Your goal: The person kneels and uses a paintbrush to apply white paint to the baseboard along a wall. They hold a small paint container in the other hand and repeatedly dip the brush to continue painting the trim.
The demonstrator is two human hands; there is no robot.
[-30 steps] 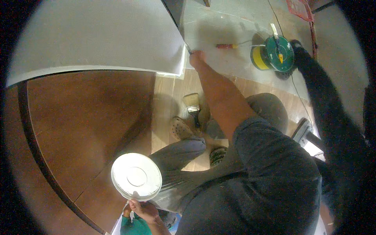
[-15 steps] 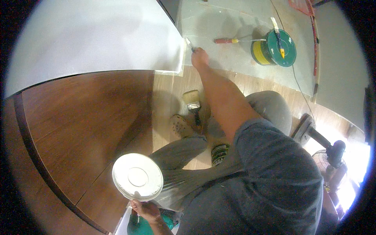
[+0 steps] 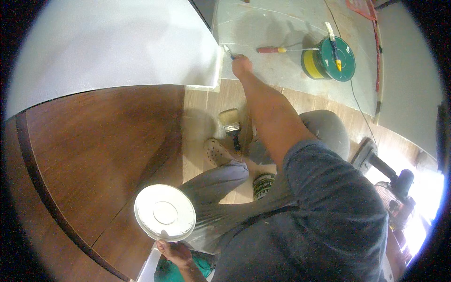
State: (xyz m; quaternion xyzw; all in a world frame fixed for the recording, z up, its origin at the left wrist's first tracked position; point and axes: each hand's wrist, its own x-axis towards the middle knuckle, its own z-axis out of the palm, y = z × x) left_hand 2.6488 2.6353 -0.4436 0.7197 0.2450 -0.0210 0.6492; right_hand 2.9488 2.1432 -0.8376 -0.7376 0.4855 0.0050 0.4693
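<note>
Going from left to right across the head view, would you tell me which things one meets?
White round lid held up by the left hand → wide paintbrush lying on the floor → right hand holding a small brush at the white wall's edge → red-handled tool → green and yellow reel.

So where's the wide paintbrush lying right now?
The wide paintbrush lies on the wooden floor near the middle of the head view, just left of the person's outstretched right forearm, above the foot in a clog.

Right hand (image 3: 241, 65) gripping small brush (image 3: 228, 50) at white wall (image 3: 117, 42) edge; left hand (image 3: 174, 252) under white lid (image 3: 165, 213).
</note>
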